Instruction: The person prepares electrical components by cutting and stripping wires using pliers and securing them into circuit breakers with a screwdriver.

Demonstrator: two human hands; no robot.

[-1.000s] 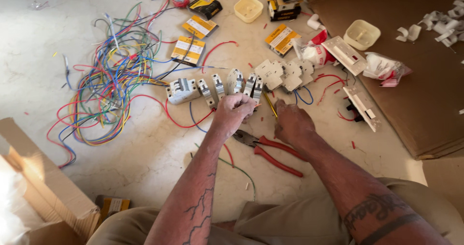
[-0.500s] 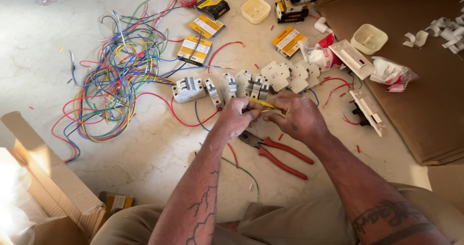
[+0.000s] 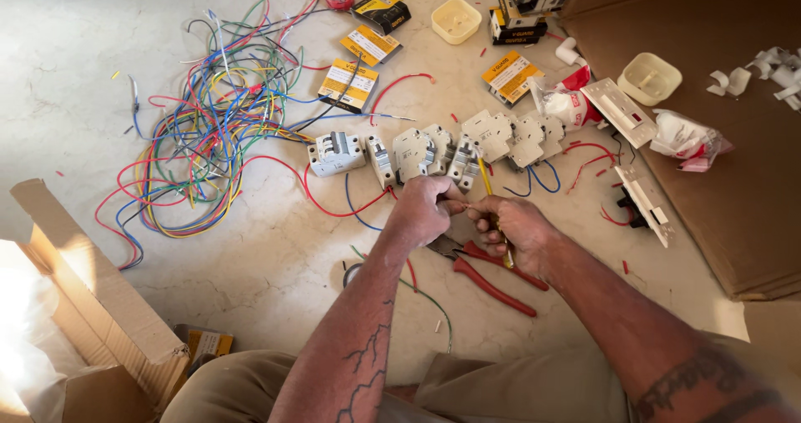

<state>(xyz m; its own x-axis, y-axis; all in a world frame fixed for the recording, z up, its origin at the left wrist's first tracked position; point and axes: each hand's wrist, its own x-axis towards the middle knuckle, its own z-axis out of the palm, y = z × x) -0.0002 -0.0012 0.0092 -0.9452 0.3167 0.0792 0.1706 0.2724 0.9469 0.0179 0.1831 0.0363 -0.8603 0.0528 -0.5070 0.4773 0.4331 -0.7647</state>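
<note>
My left hand [image 3: 424,210] is curled shut just below a row of white circuit breakers [image 3: 417,154] on the floor. Its thumb and forefinger meet the fingertips of my right hand [image 3: 516,229]; whatever is pinched between them is hidden. My right hand is closed around a yellow-handled screwdriver [image 3: 485,177], whose end sticks out toward the breakers. Red-handled pliers [image 3: 494,279] lie on the floor under both hands. A red wire [image 3: 334,210] and a blue wire [image 3: 355,214] loop from the breakers toward my left hand.
A tangle of coloured wires [image 3: 209,139] lies at the left. Yellow-and-black small boxes [image 3: 350,85], cream plastic boxes [image 3: 456,19], switch plates [image 3: 644,206] and plastic bags [image 3: 688,139] lie around. A cardboard sheet [image 3: 734,189] is at the right, an open carton [image 3: 100,306] at the lower left.
Both hands have drawn back from the breaker row toward my body and come together. The screwdriver, unseen a second ago, now shows in my right hand.
</note>
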